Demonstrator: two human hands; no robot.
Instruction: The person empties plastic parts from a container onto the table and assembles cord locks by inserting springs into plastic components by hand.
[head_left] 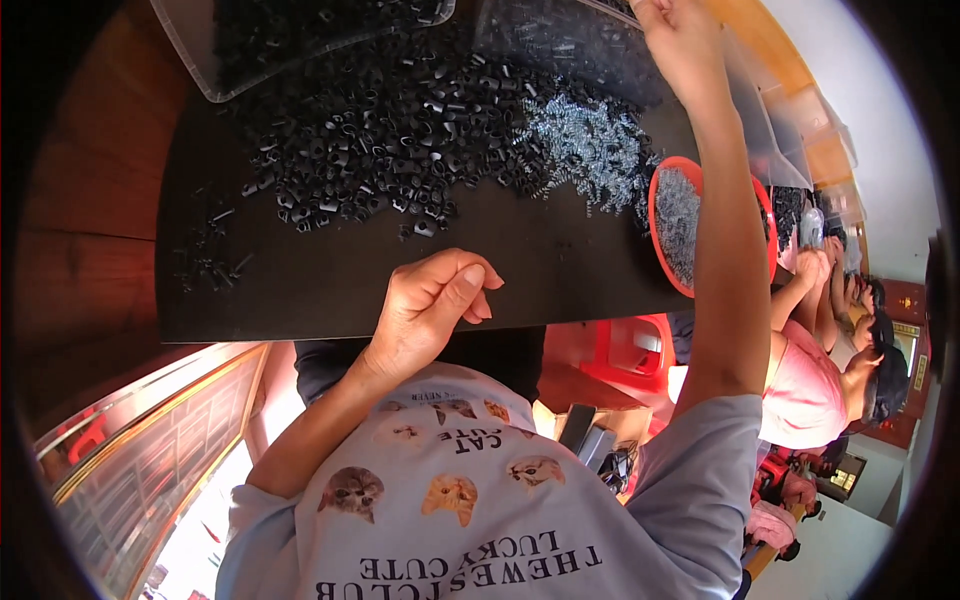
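My left hand [436, 304] rests at the near edge of the dark table [500, 265]. Its fingers are curled in with the thumb pressed against them, and whatever they hold is hidden. My right arm stretches far forward, and my right hand [684, 45] is at the top edge of the view, by a clear plastic bin [570, 45]. Its fingertips are partly cut off there. A wide heap of small black plastic parts [370, 150] spreads beyond my left hand. Beside it on the right lies a pile of small metal springs [588, 140].
A red basket [655, 225] with more springs stands under my right forearm. Another clear bin [190, 55] of black parts is at the far left. Thin dark pieces [215, 262] lie scattered on the left. People, one in pink [808, 385], sit to the right; a red stool [645, 350] stands below the table.
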